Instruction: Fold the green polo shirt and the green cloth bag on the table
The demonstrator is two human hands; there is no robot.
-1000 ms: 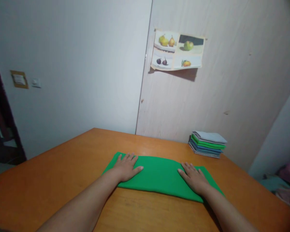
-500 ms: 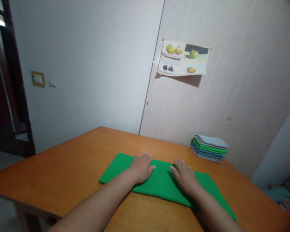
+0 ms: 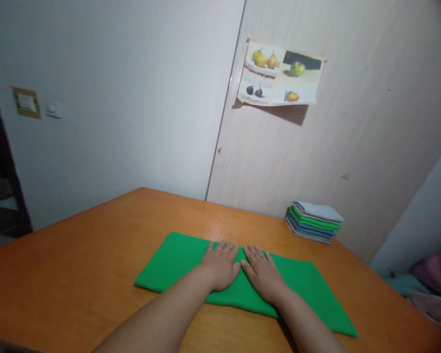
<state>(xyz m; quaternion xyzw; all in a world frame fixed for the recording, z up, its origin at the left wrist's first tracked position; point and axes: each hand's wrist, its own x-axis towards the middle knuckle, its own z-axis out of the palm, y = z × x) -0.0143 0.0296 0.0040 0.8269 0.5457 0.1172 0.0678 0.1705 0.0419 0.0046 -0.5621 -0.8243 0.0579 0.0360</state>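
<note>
A folded green cloth (image 3: 176,264) lies flat as a long rectangle on the orange-brown wooden table (image 3: 95,255). Palm down on its middle rests my left hand (image 3: 220,264), fingers spread and pointing away from me. Just to the right, my right hand (image 3: 262,274) also lies flat on the cloth with its fingers stretched out. The two thumbs almost meet near the cloth's centre. Neither hand grasps anything. Parts of the cloth under my hands and forearms are hidden.
A neat stack of folded cloths (image 3: 314,220), grey, green, blue and checked, sits at the table's back right. Behind the table rises a wall with a fruit picture sheet (image 3: 279,73). Pinkish fabric (image 3: 435,274) lies beyond the right edge.
My hands have slid closer together on the green cloth, the right one moving left toward the middle. The camera view has shifted slightly. The cloth remains folded.
</note>
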